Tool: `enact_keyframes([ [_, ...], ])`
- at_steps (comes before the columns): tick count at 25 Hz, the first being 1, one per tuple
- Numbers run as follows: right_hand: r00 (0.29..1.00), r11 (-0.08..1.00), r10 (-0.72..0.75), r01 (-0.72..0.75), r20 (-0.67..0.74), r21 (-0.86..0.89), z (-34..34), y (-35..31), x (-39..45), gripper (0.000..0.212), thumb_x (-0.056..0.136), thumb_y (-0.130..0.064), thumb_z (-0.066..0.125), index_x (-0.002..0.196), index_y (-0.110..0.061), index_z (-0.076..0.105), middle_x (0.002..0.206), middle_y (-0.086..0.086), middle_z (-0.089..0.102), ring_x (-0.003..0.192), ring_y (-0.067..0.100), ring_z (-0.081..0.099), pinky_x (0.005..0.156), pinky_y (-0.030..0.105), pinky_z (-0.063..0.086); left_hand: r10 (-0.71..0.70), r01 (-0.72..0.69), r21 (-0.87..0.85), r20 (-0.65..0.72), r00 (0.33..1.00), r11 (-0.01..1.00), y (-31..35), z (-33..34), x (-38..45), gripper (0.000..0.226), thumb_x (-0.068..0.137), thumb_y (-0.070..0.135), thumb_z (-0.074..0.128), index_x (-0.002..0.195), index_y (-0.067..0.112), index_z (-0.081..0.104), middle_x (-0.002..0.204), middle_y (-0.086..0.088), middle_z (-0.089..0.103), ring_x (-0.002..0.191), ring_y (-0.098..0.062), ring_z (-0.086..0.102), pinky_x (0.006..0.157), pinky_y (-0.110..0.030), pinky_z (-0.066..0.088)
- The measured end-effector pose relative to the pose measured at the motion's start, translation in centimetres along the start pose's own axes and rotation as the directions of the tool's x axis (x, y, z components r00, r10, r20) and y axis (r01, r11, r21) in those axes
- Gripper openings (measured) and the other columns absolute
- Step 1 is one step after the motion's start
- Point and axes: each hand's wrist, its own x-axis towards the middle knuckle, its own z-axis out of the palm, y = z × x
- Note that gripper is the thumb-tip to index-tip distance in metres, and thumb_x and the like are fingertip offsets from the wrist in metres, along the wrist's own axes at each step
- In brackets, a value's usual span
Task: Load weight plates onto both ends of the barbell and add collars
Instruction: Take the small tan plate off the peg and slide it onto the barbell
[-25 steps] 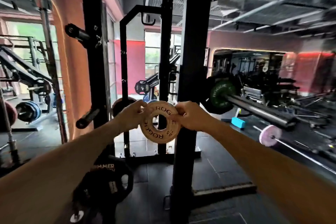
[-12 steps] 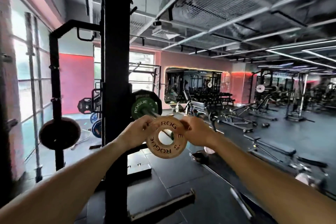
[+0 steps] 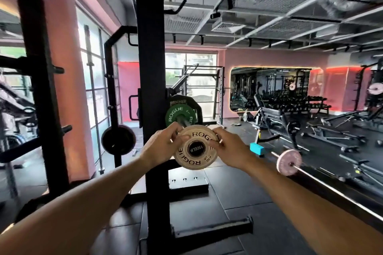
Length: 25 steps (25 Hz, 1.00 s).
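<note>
A small tan weight plate (image 3: 195, 148) lettered ROGUE sits just below the middle of the view, its centre hole filled by the black end cap of the barbell sleeve (image 3: 195, 148), which reads 1500LB. The left hand (image 3: 160, 147) grips the plate's rim at 9 o'clock, fingers curled over the top edge and thumb on the face. The right hand (image 3: 229, 149) grips the rim at 3 o'clock in the same way. Directly behind, at 12 o'clock from the tan plate, a green plate (image 3: 178, 117) and a larger black plate (image 3: 189, 102) are already on the same sleeve. A black rack upright (image 3: 152, 68) stands just left of these. At 3 o'clock, well apart, a pink plate (image 3: 289, 161) sits on another bar. Farther right are benches (image 3: 275, 116) and a wall mirror (image 3: 269, 87).
</note>
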Motion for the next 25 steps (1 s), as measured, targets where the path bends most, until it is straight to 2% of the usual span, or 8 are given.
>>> enact_keyframes([
  [3, 1.0, 0.998, -0.013, 0.015, -0.023, 0.056, 1.0, 1.2, 0.9, 0.019, 0.099, -0.029, 0.061, 0.112, -0.016, 0.06, 0.094, -0.004, 0.066, 0.079, 0.017, 0.06, 0.066, 0.03, 0.045, -0.043, 0.044, 0.023, -0.021, 0.999, 0.999, -0.2, 0.3, 0.9, 0.028, 0.092, 0.056, 0.061, 0.09, 0.029, 0.054, 0.07, 0.0, 0.07, 0.066, -0.022, 0.07, 0.062, -0.048, 0.057],
  [7, 0.999, 0.993, 0.045, -0.042, -0.026, 0.112, 2.5, 2.6, 2.9, 0.021, 0.099, -0.031, 0.061, 0.114, -0.017, 0.061, 0.096, -0.002, 0.066, 0.084, 0.022, 0.062, 0.069, 0.032, 0.048, -0.122, 0.123, 0.013, -0.062, 0.991, 0.992, -1.4, 1.2, 2.7, 0.016, 0.091, 0.03, 0.073, 0.098, 0.024, 0.06, 0.077, -0.002, 0.071, 0.073, -0.028, 0.069, 0.071, -0.048, 0.057],
  [11, 0.999, 0.991, 0.05, -0.048, -0.016, 0.127, 4.0, 4.6, 5.4, 0.019, 0.099, -0.034, 0.06, 0.113, -0.021, 0.059, 0.091, -0.005, 0.062, 0.083, 0.022, 0.062, 0.067, 0.031, 0.05, -0.108, 0.111, 0.03, -0.106, 0.988, 0.993, -4.3, 1.8, 4.8, 0.022, 0.085, 0.024, 0.079, 0.102, 0.025, 0.067, 0.072, 0.008, 0.067, 0.067, -0.013, 0.063, 0.068, -0.036, 0.055],
  [15, 0.998, 0.991, 0.065, -0.063, -0.011, 0.119, 5.8, 6.1, 8.4, 0.022, 0.099, -0.038, 0.058, 0.114, -0.022, 0.059, 0.097, 0.001, 0.069, 0.091, 0.029, 0.066, 0.078, 0.044, 0.056, -0.163, 0.166, 0.008, -0.15, 0.975, 0.986, -7.3, 2.7, 7.3, 0.021, 0.082, 0.025, 0.082, 0.097, 0.03, 0.069, 0.073, 0.009, 0.068, 0.065, -0.003, 0.061, 0.068, -0.029, 0.054],
  [18, 0.998, 0.993, 0.063, -0.061, -0.019, 0.104, 7.3, 7.3, 11.6, 0.024, 0.099, -0.037, 0.058, 0.115, -0.02, 0.059, 0.093, -0.002, 0.066, 0.086, 0.025, 0.065, 0.069, 0.033, 0.053, -0.191, 0.192, -0.012, -0.183, 0.964, 0.981, -10.0, 3.4, 9.8, 0.022, 0.081, 0.023, 0.083, 0.091, 0.035, 0.066, 0.072, 0.009, 0.069, 0.064, -0.001, 0.061, 0.065, -0.022, 0.052],
  [21, 0.998, 0.993, 0.058, -0.053, -0.04, 0.105, 8.9, 8.8, 14.8, 0.023, 0.098, -0.034, 0.061, 0.113, -0.016, 0.062, 0.087, -0.006, 0.063, 0.08, 0.021, 0.062, 0.066, 0.03, 0.048, -0.202, 0.202, -0.019, -0.194, 0.96, 0.979, -12.9, 4.1, 12.3, 0.024, 0.081, 0.021, 0.083, 0.091, 0.034, 0.066, 0.065, 0.022, 0.067, 0.061, 0.006, 0.06, 0.058, -0.008, 0.042],
  [23, 0.997, 0.993, 0.061, -0.057, -0.038, 0.105, 10.0, 9.9, 16.8, 0.023, 0.098, -0.033, 0.061, 0.113, -0.016, 0.063, 0.09, -0.005, 0.065, 0.082, 0.021, 0.063, 0.07, 0.031, 0.048, -0.216, 0.215, -0.026, -0.2, 0.956, 0.976, -14.8, 4.5, 13.8, 0.021, 0.081, 0.023, 0.083, 0.094, 0.03, 0.068, 0.068, 0.018, 0.066, 0.064, 0.003, 0.061, 0.062, -0.016, 0.046],
  [25, 0.997, 0.994, 0.069, -0.066, -0.031, 0.088, 10.9, 10.9, 19.0, 0.023, 0.098, -0.034, 0.062, 0.113, -0.016, 0.063, 0.097, 0.0, 0.069, 0.085, 0.021, 0.063, 0.07, 0.031, 0.046, -0.242, 0.24, -0.03, -0.193, 0.951, 0.97, -16.4, 4.7, 15.5, 0.021, 0.081, 0.024, 0.082, 0.096, 0.027, 0.068, 0.074, 0.014, 0.066, 0.072, -0.01, 0.064, 0.069, -0.027, 0.051],
])
